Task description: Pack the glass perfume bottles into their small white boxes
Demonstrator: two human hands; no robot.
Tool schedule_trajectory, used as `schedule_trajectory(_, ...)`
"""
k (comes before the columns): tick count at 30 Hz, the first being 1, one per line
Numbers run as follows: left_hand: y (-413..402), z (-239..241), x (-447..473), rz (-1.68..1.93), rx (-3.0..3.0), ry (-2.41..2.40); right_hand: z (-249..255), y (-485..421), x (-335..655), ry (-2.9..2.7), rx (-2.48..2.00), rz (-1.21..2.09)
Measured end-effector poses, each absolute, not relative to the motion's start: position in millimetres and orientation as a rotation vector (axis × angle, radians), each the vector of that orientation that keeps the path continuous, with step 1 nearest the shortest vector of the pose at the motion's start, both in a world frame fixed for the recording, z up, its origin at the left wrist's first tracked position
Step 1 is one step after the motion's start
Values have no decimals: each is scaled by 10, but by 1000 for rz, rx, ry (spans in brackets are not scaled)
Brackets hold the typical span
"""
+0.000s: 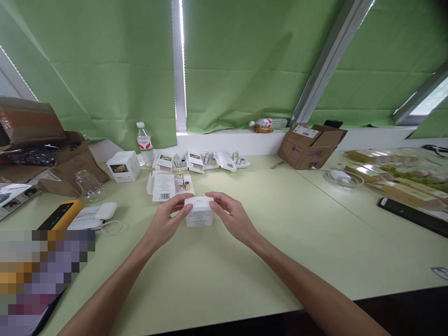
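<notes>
Green blinds (pixel 241 60) cover the windows behind our pale desk (pixel 206 284), with daylight slipping through the gaps. Near the middle of that desk is a small white box (pixel 199 217), a face of fine print turned towards us and its lettered top facing up. It lies directly between our left hand (pixel 164 224) and our right hand (pixel 234 217), and neither is clearly nearer: one is at each side. The fingers (pixel 184 213) of both grasp it by its upper edges, thumbs on the near side and the other fingertips towards the far corners. From the left hand the box lies to the right, from the right hand to the left, so our grip spans its width. Since it looks nearly cubic from above, we cannot make out a clear long axis; its front stands roughly square to us. It seems to rest on the desk, though we cannot be certain of its underside.

Just beyond our left fingertips lies an opened package (pixel 163 185), with a glass bottle (pixel 180 181) and a gold cap (pixel 186 185) at its right. Farther back we see a row of opened packages (pixel 196 161), then a closed picture box (pixel 124 166) and a water bottle (pixel 144 143) to the left. Off to the right, well apart from our hands, stands a brown carton (pixel 304 151).
</notes>
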State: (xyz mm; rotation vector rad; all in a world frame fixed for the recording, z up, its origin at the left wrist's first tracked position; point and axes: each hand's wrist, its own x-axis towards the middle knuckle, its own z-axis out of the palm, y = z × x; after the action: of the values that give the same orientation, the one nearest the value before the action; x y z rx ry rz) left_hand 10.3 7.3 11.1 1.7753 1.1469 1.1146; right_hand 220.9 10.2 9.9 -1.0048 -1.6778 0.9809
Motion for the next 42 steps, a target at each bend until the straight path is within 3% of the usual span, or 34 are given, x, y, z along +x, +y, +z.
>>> schedule_trajectory(42,100,88,78,1108,1861,1158,70,104,2222,-1913,-1023,655)
